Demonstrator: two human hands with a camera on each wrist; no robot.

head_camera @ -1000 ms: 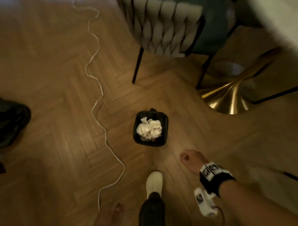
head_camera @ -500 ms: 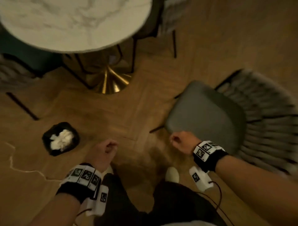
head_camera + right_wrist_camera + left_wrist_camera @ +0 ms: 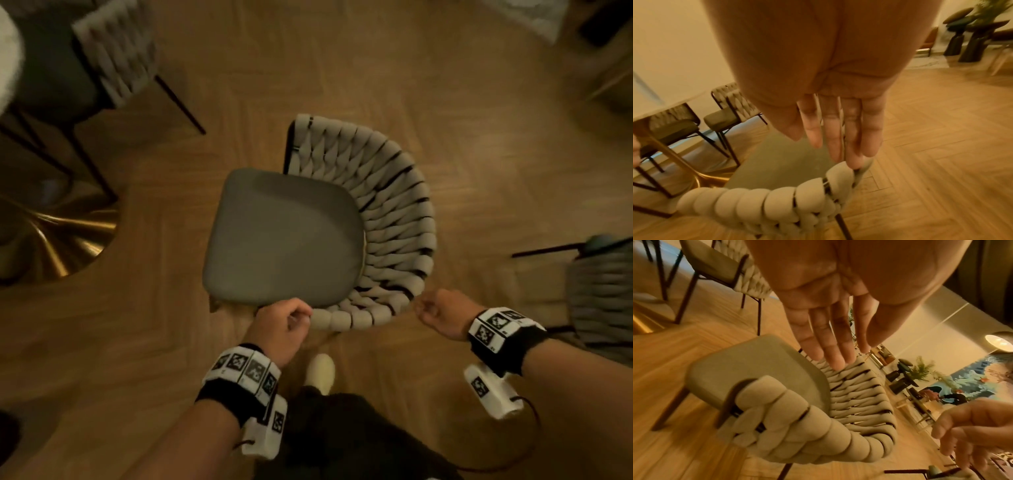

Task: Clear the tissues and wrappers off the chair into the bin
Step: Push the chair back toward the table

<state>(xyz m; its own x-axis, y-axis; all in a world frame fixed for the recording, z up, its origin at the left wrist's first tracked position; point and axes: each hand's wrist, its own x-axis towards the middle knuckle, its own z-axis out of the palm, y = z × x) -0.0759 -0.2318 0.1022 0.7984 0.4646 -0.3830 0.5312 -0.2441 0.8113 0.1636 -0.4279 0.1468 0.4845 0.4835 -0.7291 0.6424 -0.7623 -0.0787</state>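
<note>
The chair (image 3: pixel 284 236) has a grey padded seat and a cream woven backrest (image 3: pixel 394 219). No tissue or wrapper shows on the seat. The bin is out of view. My left hand (image 3: pixel 284 325) hovers over the near end of the backrest with its fingers relaxed and empty; in the left wrist view these fingers (image 3: pixel 828 337) hang nearly straight above the seat (image 3: pixel 756 369). My right hand (image 3: pixel 442 313) is just right of the backrest, also empty. Its fingers (image 3: pixel 838 129) point down close over the backrest's rim (image 3: pixel 766 204).
A second woven chair (image 3: pixel 102 51) stands at the upper left beside a table's gold base (image 3: pixel 58 240). A third chair (image 3: pixel 599 291) is at the right edge. My shoe (image 3: pixel 320 371) is on the herringbone wood floor just behind the chair.
The view has swung right from the black bin full of tissues to the chair. The bin has left the picture. Both hands have come up to the chair's backrest.
</note>
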